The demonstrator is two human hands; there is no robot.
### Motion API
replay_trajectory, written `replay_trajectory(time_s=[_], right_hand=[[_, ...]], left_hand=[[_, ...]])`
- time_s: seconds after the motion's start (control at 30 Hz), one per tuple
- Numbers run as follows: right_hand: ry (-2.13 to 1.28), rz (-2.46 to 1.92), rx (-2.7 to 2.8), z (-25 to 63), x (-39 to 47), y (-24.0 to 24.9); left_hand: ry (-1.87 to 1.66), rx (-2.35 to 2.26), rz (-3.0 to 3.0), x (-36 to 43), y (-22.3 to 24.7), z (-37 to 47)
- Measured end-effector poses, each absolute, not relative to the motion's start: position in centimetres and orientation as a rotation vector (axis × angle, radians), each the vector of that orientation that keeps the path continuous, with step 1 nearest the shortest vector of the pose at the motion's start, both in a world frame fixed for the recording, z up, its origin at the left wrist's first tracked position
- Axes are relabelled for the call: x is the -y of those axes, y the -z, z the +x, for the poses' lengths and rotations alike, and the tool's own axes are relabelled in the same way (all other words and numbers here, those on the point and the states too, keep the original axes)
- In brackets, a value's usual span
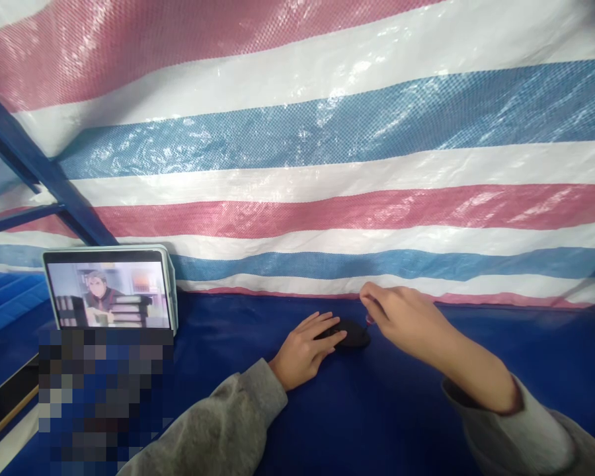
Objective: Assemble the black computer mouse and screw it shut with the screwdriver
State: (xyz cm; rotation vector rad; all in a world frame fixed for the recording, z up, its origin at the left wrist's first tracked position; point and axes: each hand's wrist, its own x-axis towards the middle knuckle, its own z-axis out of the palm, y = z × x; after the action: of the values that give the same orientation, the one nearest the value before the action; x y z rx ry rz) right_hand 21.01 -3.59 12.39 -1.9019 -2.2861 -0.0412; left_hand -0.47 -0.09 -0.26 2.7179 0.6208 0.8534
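A black, rounded computer mouse (356, 335) lies on the blue table surface. My left hand (305, 347) rests over its left end, with the fingers laid across it and the thumb along the near side. Above the mouse's right end, my right hand (396, 314) is closed in a pinch around a small screwdriver (369, 320) with a pinkish-purple handle. Its thin shaft points down to the right edge of the mouse. Fingers hide most of the handle, and I cannot tell whether the tip sits in a screw.
A tablet (110, 291) in a pale case stands at the left, playing an animated picture. Pixelation covers the area before it. A dark flat device (10, 390) lies at the left edge. Behind hangs a striped plastic sheet (297, 139), beside a blue metal frame (74, 211).
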Motion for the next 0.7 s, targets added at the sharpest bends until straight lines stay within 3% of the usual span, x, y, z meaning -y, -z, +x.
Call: replay_trajectory(time_s=[0.7], right_hand=[[0.063,-1.816,2.279,21.01,3.65,-12.15]], left_hand=[[-0.886,-0.655,2.703,0.15,0.22,-0.49]])
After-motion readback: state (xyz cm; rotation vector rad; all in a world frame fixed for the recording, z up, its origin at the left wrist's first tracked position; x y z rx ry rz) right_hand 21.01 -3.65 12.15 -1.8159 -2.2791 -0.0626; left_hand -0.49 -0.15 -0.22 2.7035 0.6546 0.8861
